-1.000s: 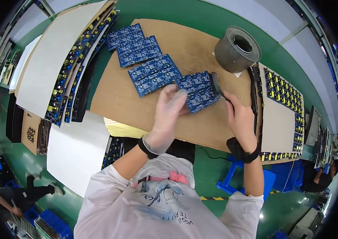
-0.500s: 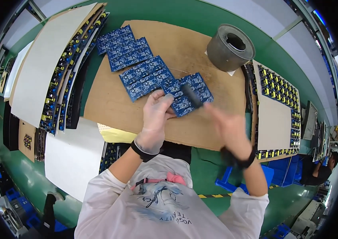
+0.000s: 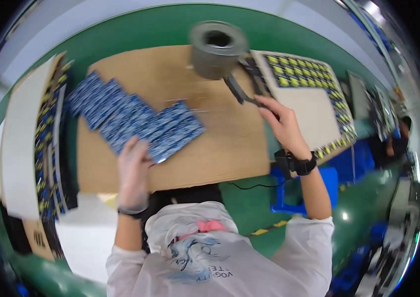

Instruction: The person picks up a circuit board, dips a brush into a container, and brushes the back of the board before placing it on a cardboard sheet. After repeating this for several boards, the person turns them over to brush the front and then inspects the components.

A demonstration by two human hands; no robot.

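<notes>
Four overlapping blue circuit boards make a slanting row on the brown cardboard. At the near corner of the rightmost circuit board [image 3: 178, 129], my gloved left hand [image 3: 134, 168] is closed with its fingertips on the edge, though motion smears them. My bare right hand [image 3: 283, 123] is off to the right, its fingers closed round the thin handle of a black brush [image 3: 237, 90]. The brush's head is raised, close to the near side of a grey metal can [image 3: 216, 52] with a round opening on top.
The brown cardboard [image 3: 225, 153] covers the worktop. On the right stands a panel [image 3: 309, 111] with rows of yellow-topped components. Stacked boards with white sheets [image 3: 24, 143] rise on the left. A blue stool [image 3: 329, 185] and a dark cable [image 3: 259, 186] lie below the table edge.
The brush in my right hand has left the rightmost circuit board and moved right, close to the can. My left hand stays at that board's corner. The whole view has shifted.
</notes>
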